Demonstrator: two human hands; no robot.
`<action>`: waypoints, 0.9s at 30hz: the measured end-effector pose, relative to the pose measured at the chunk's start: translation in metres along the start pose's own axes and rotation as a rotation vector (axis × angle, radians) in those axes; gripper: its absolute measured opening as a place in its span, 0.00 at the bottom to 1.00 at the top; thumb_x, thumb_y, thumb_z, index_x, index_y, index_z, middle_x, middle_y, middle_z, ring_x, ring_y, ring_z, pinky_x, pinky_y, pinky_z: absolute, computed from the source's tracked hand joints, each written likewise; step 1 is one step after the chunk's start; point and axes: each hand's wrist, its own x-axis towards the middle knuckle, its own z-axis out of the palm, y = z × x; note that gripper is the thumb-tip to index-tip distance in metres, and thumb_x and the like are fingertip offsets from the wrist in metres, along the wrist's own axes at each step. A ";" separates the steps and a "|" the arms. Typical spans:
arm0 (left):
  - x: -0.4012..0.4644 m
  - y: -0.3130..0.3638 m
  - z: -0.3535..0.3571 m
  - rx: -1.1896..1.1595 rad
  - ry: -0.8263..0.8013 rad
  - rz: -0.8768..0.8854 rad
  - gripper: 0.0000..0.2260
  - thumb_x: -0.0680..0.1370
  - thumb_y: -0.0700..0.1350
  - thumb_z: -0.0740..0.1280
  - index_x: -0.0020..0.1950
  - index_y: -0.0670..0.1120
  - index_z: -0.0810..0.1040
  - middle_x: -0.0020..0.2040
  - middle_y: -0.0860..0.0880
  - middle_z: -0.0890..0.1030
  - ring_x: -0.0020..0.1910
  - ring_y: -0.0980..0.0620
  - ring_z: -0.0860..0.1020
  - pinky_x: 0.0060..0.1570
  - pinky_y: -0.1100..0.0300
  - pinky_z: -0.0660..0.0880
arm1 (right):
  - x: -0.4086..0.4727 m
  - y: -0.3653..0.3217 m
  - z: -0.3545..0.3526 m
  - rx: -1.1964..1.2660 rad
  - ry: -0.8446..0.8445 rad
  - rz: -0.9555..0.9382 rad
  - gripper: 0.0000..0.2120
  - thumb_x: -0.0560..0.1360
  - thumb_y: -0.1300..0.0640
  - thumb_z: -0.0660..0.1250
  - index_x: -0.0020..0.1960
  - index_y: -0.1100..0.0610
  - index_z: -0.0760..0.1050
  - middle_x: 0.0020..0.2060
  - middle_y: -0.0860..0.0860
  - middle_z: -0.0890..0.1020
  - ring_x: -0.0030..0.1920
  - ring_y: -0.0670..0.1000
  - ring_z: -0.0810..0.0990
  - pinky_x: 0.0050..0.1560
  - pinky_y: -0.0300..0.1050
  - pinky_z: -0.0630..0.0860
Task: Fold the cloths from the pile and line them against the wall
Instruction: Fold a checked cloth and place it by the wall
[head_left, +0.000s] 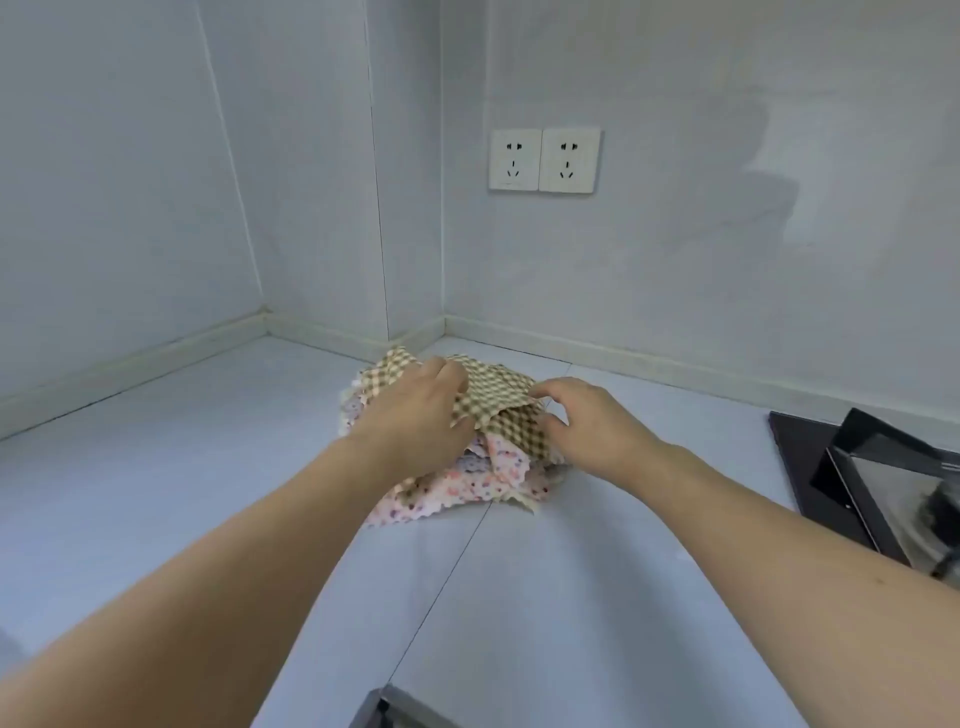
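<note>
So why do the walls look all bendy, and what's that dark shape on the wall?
In the head view the wide lens bows the wall lines and stretches the arms near the edges; the dark patch right of the sockets looks like a soft shadow or reflection; the stove and frame edges look slightly blurred.

My left hand (415, 410) and right hand (587, 426) sit on the pile of cloths (467, 467), which blocks the counter's middle. From the pile, the counter (182, 493) lies bare toward 9 o'clock and 6 o'clock, wide enough for an arm. At 12 o'clock the wall (675, 260) and a jutting corner column (410, 208) close the way. At 3 o'clock the black stove (810, 467) stands apart from the pile, with bare counter between them.
</note>
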 end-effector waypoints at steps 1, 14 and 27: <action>-0.008 0.000 0.002 -0.006 0.020 -0.009 0.12 0.77 0.51 0.63 0.58 0.48 0.69 0.54 0.51 0.71 0.56 0.48 0.69 0.54 0.53 0.70 | -0.004 -0.001 0.001 -0.016 0.040 -0.006 0.19 0.80 0.58 0.59 0.70 0.54 0.69 0.69 0.49 0.72 0.68 0.49 0.69 0.67 0.41 0.63; -0.014 -0.015 0.027 0.194 0.021 0.002 0.10 0.77 0.51 0.61 0.56 0.48 0.68 0.51 0.51 0.70 0.47 0.50 0.67 0.41 0.57 0.65 | 0.034 -0.013 0.020 -0.228 0.027 -0.096 0.16 0.76 0.59 0.64 0.63 0.51 0.76 0.61 0.49 0.78 0.62 0.52 0.74 0.62 0.49 0.70; 0.002 -0.020 0.007 0.192 -0.072 -0.087 0.09 0.73 0.36 0.61 0.48 0.46 0.64 0.39 0.49 0.71 0.39 0.46 0.73 0.34 0.56 0.67 | 0.058 -0.014 0.007 -0.196 0.115 -0.154 0.06 0.78 0.57 0.60 0.52 0.53 0.75 0.49 0.46 0.79 0.50 0.49 0.76 0.52 0.45 0.73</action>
